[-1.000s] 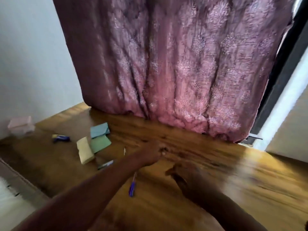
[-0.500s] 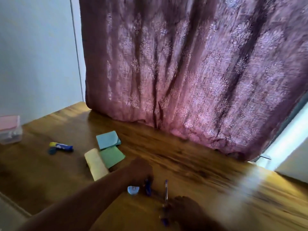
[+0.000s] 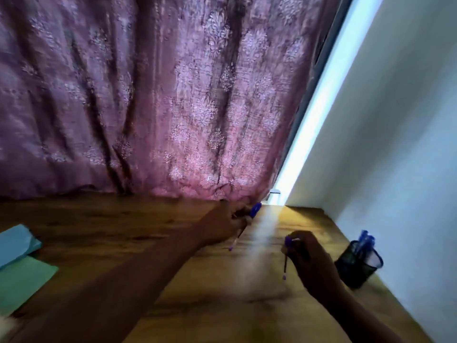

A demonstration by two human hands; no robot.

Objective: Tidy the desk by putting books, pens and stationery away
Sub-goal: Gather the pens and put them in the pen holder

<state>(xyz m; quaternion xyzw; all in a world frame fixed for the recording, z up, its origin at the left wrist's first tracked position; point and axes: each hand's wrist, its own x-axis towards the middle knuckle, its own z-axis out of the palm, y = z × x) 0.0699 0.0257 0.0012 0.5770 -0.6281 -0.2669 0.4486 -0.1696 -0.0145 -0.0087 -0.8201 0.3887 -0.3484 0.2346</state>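
My left hand (image 3: 222, 225) reaches across the wooden desk (image 3: 222, 293) near the curtain's hem and is closed around a blue-capped pen (image 3: 254, 209), whose tip sticks out below the fist. My right hand (image 3: 309, 258) grips another blue pen (image 3: 285, 264) that points down over the desk. To the right of it, against the wall, stands a black mesh pen holder (image 3: 358, 264) with blue pens (image 3: 364, 241) in it. A blue sticky-note pad (image 3: 17, 240) and a green pad (image 3: 22, 280) lie at the left edge.
A mauve patterned curtain (image 3: 160, 95) hangs along the desk's back edge. A white wall (image 3: 408, 144) bounds the desk on the right, with a bright strip of window light (image 3: 321, 100) between curtain and wall.
The view has swung right, so the pen holder now shows and the glue stick, box and yellow pad are out of frame. Both hands picked up pens and moved right.
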